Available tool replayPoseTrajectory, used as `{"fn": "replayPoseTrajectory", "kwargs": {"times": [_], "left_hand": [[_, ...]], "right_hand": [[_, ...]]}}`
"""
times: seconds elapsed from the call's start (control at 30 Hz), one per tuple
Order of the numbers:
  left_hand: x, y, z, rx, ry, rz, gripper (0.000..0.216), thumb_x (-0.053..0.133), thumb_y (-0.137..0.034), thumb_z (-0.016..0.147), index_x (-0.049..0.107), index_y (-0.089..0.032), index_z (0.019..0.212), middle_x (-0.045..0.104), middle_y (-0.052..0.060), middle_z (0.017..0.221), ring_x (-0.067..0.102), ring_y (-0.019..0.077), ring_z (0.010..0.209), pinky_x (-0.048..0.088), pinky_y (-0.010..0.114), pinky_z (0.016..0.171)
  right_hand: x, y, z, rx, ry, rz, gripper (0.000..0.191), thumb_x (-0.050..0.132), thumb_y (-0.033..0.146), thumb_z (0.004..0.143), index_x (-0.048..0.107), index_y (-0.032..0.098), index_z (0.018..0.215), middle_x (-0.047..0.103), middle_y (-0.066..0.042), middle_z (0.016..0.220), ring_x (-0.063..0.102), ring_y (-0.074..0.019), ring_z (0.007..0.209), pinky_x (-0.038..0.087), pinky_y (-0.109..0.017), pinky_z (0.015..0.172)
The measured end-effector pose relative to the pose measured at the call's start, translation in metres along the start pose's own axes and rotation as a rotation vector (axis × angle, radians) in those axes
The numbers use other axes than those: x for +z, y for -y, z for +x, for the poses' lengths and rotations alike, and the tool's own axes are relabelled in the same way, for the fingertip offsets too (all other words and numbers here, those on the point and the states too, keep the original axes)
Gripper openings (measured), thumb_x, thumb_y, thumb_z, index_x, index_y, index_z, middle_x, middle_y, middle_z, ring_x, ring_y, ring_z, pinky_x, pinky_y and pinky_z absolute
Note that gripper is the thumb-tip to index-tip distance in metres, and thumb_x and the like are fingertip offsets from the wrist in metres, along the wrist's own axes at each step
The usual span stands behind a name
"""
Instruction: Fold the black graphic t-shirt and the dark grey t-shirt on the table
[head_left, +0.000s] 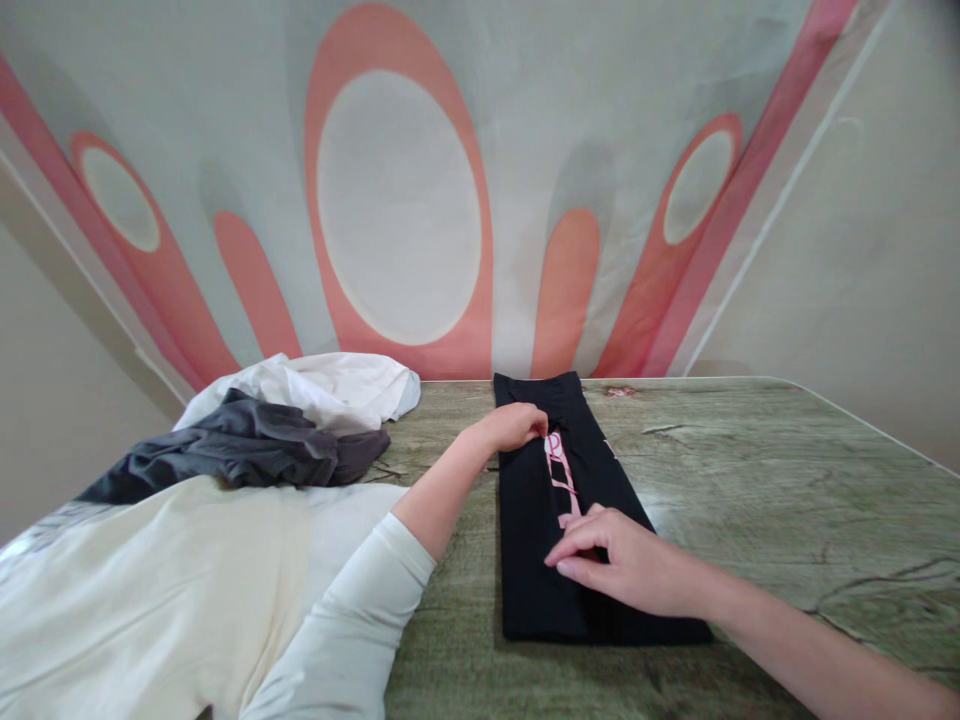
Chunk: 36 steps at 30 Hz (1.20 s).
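A black garment (534, 560) lies on the table, folded into a long strip that widens toward me. A pink and white print (561, 475) shows in the gap between its folded edges. My left hand (517, 427) is at the far part of the garment, fingers curled and closed on the fold edge beside the print's top. Nearer to me, my right hand (611, 555) rests over the lower end of the print. Its thumb and forefinger are drawn together at the garment's fold, and the other fingers are curled under, partly hidden.
To the left lies a pile of clothes: a white cloth (330, 385) at the back, a dark grey one (247, 440) in the middle and a cream one (210, 580) in front. The wood-patterned table (787, 500) meets a wall hanging (517, 200) with coral shapes.
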<state>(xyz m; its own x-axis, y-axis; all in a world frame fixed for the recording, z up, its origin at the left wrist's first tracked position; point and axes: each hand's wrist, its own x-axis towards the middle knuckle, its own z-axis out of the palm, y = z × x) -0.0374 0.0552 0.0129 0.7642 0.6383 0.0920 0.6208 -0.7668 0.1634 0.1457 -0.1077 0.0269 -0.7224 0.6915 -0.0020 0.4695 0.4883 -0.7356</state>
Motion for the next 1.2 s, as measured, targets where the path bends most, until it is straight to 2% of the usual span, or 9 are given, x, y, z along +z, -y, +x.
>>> {"fn": "replayPoseTrajectory", "kwargs": {"times": [0.17, 0.53, 0.63, 0.77, 0.87, 0.97, 1.03, 1.13, 1.2], "left_hand": [[0.001, -0.002, 0.0, 0.005, 0.0, 0.005, 0.016, 0.051, -0.012, 0.077, 0.064, -0.017, 0.086, 0.063, 0.004, 0.087, 0.058, 0.0143, 0.078, 0.042, 0.021, 0.069], [0.003, -0.002, 0.002, 0.002, -0.008, -0.011, 0.018, 0.05, -0.012, 0.077, 0.065, -0.016, 0.086, 0.064, 0.005, 0.088, 0.058, 0.0151, 0.078, 0.042, 0.022, 0.07], [0.004, -0.002, 0.002, -0.014, -0.009, -0.028, 0.018, 0.051, -0.011, 0.076, 0.064, -0.017, 0.086, 0.064, 0.004, 0.088, 0.058, 0.015, 0.079, 0.042, 0.022, 0.071], [0.008, -0.001, 0.001, -0.045, -0.022, -0.059, 0.016, 0.052, -0.011, 0.075, 0.063, -0.017, 0.084, 0.063, 0.003, 0.087, 0.057, 0.0146, 0.079, 0.042, 0.022, 0.072], [0.012, 0.003, 0.002, -0.092, -0.053, -0.082, 0.014, 0.054, -0.013, 0.074, 0.06, -0.017, 0.086, 0.062, 0.002, 0.082, 0.056, 0.0143, 0.076, 0.042, 0.022, 0.068], [0.017, 0.01, 0.002, -0.162, -0.098, -0.096, 0.017, 0.061, -0.019, 0.072, 0.056, -0.015, 0.088, 0.06, 0.002, 0.079, 0.055, 0.0146, 0.071, 0.041, 0.023, 0.063], [0.018, 0.013, 0.001, -0.202, -0.127, -0.103, 0.023, 0.065, -0.024, 0.07, 0.055, -0.015, 0.088, 0.059, 0.002, 0.08, 0.055, 0.015, 0.072, 0.041, 0.023, 0.063], [0.019, 0.017, 0.0, -0.235, -0.148, -0.117, 0.025, 0.067, -0.028, 0.068, 0.056, -0.015, 0.086, 0.058, 0.002, 0.081, 0.054, 0.015, 0.073, 0.042, 0.024, 0.065], [0.02, 0.017, 0.0, -0.242, -0.153, -0.128, 0.024, 0.068, -0.03, 0.069, 0.057, -0.015, 0.085, 0.058, 0.002, 0.081, 0.054, 0.0147, 0.074, 0.042, 0.024, 0.066]], "right_hand": [[0.0, -0.002, -0.002, -0.018, 0.02, -0.042, 0.021, 0.05, 0.027, 0.083, 0.07, 0.024, 0.089, 0.067, -0.001, 0.083, 0.058, -0.0179, 0.088, 0.035, -0.036, 0.093], [0.0, -0.001, -0.002, 0.026, 0.03, -0.118, 0.023, 0.048, 0.02, 0.081, 0.069, 0.022, 0.09, 0.067, -0.003, 0.085, 0.056, -0.0195, 0.096, 0.035, -0.034, 0.09], [0.0, -0.002, -0.003, 0.027, 0.036, -0.126, 0.023, 0.048, 0.019, 0.08, 0.069, 0.023, 0.091, 0.066, -0.003, 0.085, 0.057, -0.0179, 0.09, 0.035, -0.033, 0.089], [0.0, -0.003, -0.003, 0.069, 0.043, -0.134, 0.023, 0.049, 0.018, 0.078, 0.067, 0.023, 0.092, 0.062, -0.001, 0.074, 0.056, -0.0147, 0.075, 0.038, -0.031, 0.081], [0.002, -0.005, -0.002, 0.078, 0.052, -0.163, 0.024, 0.052, 0.014, 0.073, 0.066, 0.024, 0.09, 0.056, 0.002, 0.064, 0.053, -0.014, 0.07, 0.039, -0.029, 0.076], [0.002, -0.006, -0.002, 0.046, 0.048, -0.216, 0.022, 0.054, 0.014, 0.071, 0.065, 0.024, 0.087, 0.052, 0.004, 0.059, 0.051, -0.0139, 0.069, 0.038, -0.031, 0.078], [0.002, -0.006, -0.001, 0.015, 0.022, -0.237, 0.021, 0.057, 0.015, 0.07, 0.064, 0.023, 0.087, 0.055, 0.003, 0.068, 0.052, -0.0141, 0.074, 0.037, -0.034, 0.083], [-0.001, -0.006, -0.001, -0.034, -0.042, -0.23, 0.03, 0.062, 0.018, 0.067, 0.062, 0.023, 0.097, 0.056, -0.002, 0.097, 0.051, -0.0177, 0.094, 0.034, -0.038, 0.092], [-0.001, -0.006, 0.001, -0.083, -0.061, -0.218, 0.036, 0.061, 0.021, 0.07, 0.059, 0.023, 0.106, 0.053, -0.005, 0.111, 0.046, -0.0198, 0.107, 0.03, -0.039, 0.098]]}}
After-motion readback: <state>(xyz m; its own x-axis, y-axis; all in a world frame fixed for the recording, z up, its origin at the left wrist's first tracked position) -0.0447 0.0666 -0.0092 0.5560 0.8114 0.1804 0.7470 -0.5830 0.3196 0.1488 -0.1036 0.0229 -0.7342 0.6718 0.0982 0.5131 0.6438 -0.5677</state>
